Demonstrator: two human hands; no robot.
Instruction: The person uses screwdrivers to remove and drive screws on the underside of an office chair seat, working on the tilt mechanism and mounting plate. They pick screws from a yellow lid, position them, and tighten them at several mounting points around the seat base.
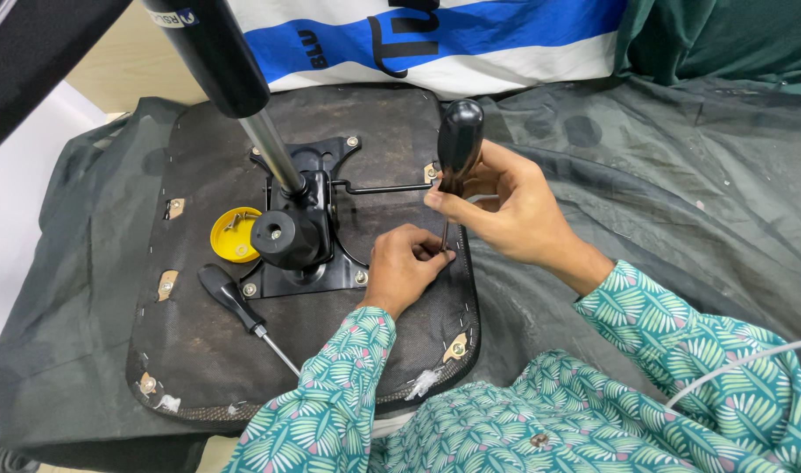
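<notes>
Seat base (199,350), dark and upside down, lies flat on grey cloth (645,193), its black metal plate (313,219) bolted at the centre. Right hand (505,206) grips a black-handled screwdriver (457,149) standing upright, tip down near the seat's right edge. Left hand (405,267) pinches its shaft low down.

Bright, even indoor light from above — shadows are soft and short under the hands (470,232). A pale sheen runs along the metal cylinder (273,153) at the far left. Focus is sharp throughout — edges bow slightly outward.
</notes>
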